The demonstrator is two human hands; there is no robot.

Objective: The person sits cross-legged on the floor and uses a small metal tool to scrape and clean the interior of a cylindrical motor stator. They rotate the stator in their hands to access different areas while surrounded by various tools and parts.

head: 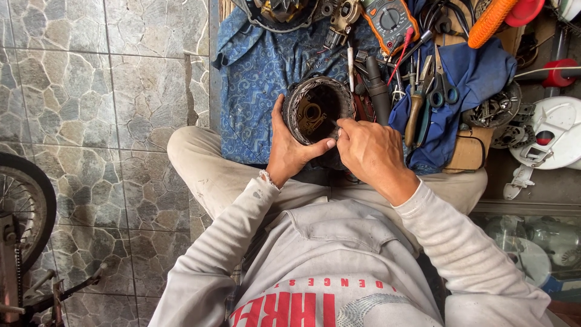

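Observation:
My left hand (pixel 289 150) grips a round motor stator (pixel 318 108) by its lower left rim, thumb across the lower edge. The stator is a dark metal ring with copper windings and a brass-coloured part in its hollow middle. It is held above my lap, over a blue patterned cloth (pixel 257 79). My right hand (pixel 369 151) is at the stator's lower right rim, fingers pinched together on what looks like a thin wire or small tool; I cannot tell which.
Beyond the stator lie an orange multimeter (pixel 390 21), scissors (pixel 445 85), pliers (pixel 416 106), a dark cylindrical tool (pixel 378 91) and metal parts on a blue rag (pixel 478 72). White fan housings (pixel 554 130) sit right. A wheel (pixel 27 206) stands on the stone tile floor left.

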